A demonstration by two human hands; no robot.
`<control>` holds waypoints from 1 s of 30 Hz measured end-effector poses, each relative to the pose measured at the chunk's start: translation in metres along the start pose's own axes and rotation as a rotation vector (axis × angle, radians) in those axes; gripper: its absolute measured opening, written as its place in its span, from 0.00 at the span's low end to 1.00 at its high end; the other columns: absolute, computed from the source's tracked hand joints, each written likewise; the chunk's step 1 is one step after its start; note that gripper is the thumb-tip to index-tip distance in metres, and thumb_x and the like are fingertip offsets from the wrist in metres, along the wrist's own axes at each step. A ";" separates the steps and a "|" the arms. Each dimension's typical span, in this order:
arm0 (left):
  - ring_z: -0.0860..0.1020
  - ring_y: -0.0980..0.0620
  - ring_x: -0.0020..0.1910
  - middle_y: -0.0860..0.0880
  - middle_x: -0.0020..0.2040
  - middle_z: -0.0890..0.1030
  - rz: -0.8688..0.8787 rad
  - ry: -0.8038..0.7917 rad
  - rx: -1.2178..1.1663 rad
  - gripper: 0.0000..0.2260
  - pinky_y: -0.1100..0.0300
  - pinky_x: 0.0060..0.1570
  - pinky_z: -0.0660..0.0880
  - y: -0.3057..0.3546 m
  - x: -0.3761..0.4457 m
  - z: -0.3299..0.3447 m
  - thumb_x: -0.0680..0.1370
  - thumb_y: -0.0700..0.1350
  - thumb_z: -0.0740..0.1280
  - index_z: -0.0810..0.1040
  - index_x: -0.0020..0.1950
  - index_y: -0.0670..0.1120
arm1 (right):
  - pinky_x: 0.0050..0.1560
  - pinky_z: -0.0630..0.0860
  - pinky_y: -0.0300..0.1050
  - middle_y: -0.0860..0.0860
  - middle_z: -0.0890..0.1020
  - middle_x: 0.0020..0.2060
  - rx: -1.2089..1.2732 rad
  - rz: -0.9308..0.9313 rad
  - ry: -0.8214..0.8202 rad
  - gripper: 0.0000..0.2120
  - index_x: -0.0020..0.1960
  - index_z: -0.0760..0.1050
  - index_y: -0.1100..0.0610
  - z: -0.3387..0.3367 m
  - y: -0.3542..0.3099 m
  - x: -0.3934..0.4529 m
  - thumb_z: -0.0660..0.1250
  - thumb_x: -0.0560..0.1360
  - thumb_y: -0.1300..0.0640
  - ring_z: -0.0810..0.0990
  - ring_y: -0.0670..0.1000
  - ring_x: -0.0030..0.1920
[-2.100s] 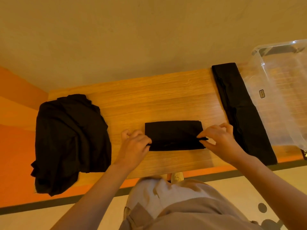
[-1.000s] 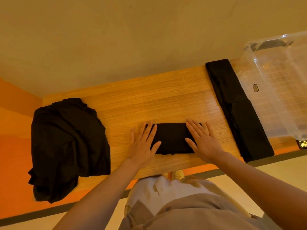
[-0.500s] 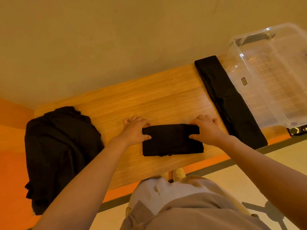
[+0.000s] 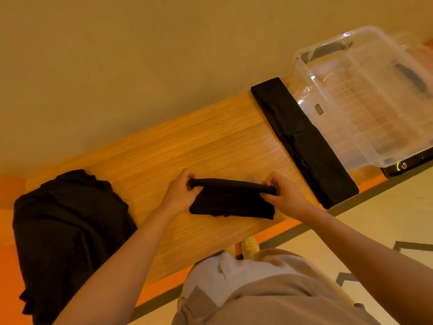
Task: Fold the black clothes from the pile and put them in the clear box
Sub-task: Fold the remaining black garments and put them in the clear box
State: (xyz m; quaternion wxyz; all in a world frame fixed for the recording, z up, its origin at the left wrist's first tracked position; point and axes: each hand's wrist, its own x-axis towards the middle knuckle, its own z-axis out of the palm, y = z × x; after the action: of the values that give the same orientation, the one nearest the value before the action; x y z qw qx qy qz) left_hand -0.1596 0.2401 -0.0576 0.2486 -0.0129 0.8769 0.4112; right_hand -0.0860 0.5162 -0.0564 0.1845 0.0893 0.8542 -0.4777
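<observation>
- Gripping the folded garment [image 4: 232, 202] at frame centre, left hand [image 4: 180, 195] and right hand [image 4: 284, 195] each pinch an end (far edge lifted).
- Pile [image 4: 68, 231] lower left; box [image 4: 365, 97] upper right.

My wood-grain tabletop [image 4: 178, 146] stands against a plain tan wall [image 4: 140, 55] in warm light, above an orange floor [image 4: 9, 273] and pale flooring [image 4: 384, 214] edged by a dark strip.
</observation>
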 end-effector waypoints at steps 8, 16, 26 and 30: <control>0.74 0.51 0.63 0.48 0.63 0.75 0.004 0.023 -0.119 0.20 0.64 0.54 0.70 0.031 0.011 0.025 0.77 0.42 0.70 0.70 0.68 0.47 | 0.48 0.80 0.48 0.49 0.76 0.53 0.291 0.265 0.262 0.19 0.62 0.68 0.51 0.000 0.013 -0.025 0.70 0.74 0.58 0.79 0.50 0.51; 0.77 0.56 0.48 0.54 0.53 0.75 0.357 -0.055 -0.030 0.17 0.70 0.42 0.72 0.118 0.046 0.055 0.77 0.41 0.69 0.72 0.64 0.49 | 0.46 0.78 0.50 0.49 0.77 0.48 0.370 0.218 0.760 0.15 0.57 0.71 0.53 -0.024 0.018 -0.056 0.71 0.73 0.62 0.77 0.52 0.48; 0.76 0.56 0.49 0.52 0.53 0.75 0.535 -0.246 0.099 0.21 0.66 0.47 0.73 0.237 0.104 0.134 0.77 0.38 0.68 0.67 0.69 0.47 | 0.40 0.80 0.44 0.46 0.75 0.46 0.864 0.408 1.127 0.18 0.61 0.69 0.60 -0.067 0.041 -0.068 0.70 0.74 0.62 0.80 0.49 0.46; 0.75 0.53 0.57 0.50 0.61 0.74 0.501 -0.090 0.237 0.22 0.58 0.56 0.74 0.241 0.111 0.164 0.78 0.39 0.66 0.66 0.71 0.47 | 0.51 0.75 0.45 0.50 0.74 0.58 0.710 0.601 1.084 0.24 0.67 0.66 0.58 -0.069 0.057 -0.065 0.71 0.75 0.55 0.76 0.50 0.58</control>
State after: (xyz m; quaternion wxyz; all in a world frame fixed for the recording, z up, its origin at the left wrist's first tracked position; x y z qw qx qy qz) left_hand -0.2414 0.5388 -0.0231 0.1776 0.2515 0.8829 0.3546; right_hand -0.0235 0.6066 -0.0417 -0.1828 0.6004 0.5572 -0.5437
